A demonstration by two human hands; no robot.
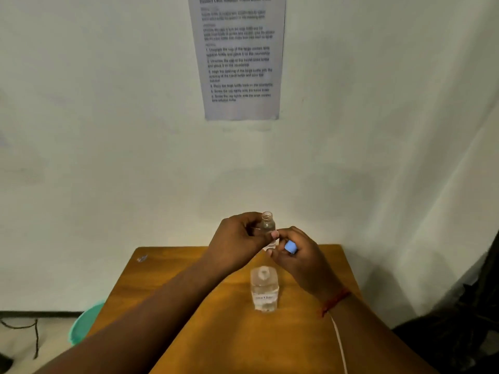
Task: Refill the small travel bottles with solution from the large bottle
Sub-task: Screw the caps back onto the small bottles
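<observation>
A small travel bottle is gripped uncapped by the left hand, its blue cap pinched in the right hand — the capped large bottle on the tabletop is untouched, so pouring remains.

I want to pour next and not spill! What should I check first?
1. Small travel bottle has its cap off: ok, its threaded neck is open.
2. Small bottle held steady: ok, the left hand grips it upright above the table.
3. Blue cap kept safe: ok, the right hand holds it.
4. Right hand free to lift the large bottle: not ok, it is busy with the cap.
5. Large bottle open: cannot tell, its top is blurred.
6. Large bottle has solution in it: ok, clear liquid shows inside.
</observation>
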